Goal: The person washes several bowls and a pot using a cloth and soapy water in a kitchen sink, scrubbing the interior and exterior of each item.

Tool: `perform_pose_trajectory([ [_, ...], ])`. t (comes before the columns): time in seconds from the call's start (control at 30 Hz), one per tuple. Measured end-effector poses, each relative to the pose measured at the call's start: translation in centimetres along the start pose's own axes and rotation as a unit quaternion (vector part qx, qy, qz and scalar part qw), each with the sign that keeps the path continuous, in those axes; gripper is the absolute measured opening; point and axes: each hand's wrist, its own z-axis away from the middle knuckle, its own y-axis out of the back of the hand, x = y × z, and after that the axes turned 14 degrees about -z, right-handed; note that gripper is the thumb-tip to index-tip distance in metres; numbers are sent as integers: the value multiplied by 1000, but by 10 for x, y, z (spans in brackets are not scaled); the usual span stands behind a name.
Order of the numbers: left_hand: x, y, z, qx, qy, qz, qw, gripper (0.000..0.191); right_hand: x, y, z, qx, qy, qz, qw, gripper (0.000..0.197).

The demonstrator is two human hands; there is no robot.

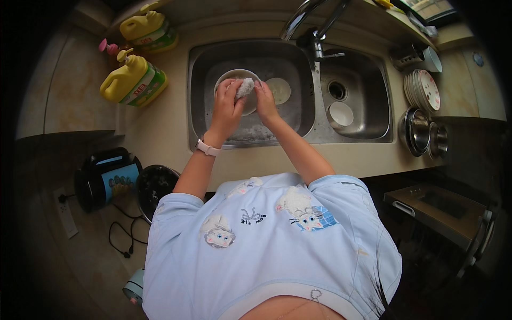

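Observation:
A white bowl [251, 105] is tilted over the large left basin of a steel double sink [256, 52]. My left hand [229, 104], with a watch on its wrist, presses a whitish, mesh-like scrubber [245, 88] against the bowl's inside. The bowl's right side is gripped by my right hand [265, 100], thumb near the rim. Just right of that hand, a pale round dish [279, 91] lies on the basin floor. Another white bowl [341, 114] sits in the smaller right basin, below the drain. Suds spot the left basin's near floor.
A chrome faucet [318, 46] rises behind the divider. Yellow detergent bottles [136, 82] stand on the left counter. Stacked plates [422, 91], steel bowls [416, 130] and a perforated steel holder [406, 56] are at the right. A black-and-blue appliance [116, 180] stands lower left.

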Motion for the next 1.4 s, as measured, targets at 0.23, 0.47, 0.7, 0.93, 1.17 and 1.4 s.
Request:
perform_pose_trajectory([
  [0.23,-10,-25,-14,-243,-1,-134,961,16,-20,-7,26,40,-64,-5,997,34],
  [0.47,1,-42,-18,-339,-74,-184,920,16,-10,0,30,95,-186,-12,978,44],
  [0.7,6,-38,-7,-181,-109,-218,953,16,1,24,16,166,-32,124,978,44],
  [0.93,0,-33,2,-342,-118,64,930,24,-34,7,33,150,-118,136,972,39],
  [1.17,6,-39,-10,-173,-207,-85,959,22,-14,25,26,142,-59,225,962,34],
  [1.4,24,-26,-11,-526,-40,-156,835,21,-2,27,33,153,-139,226,952,33],
])
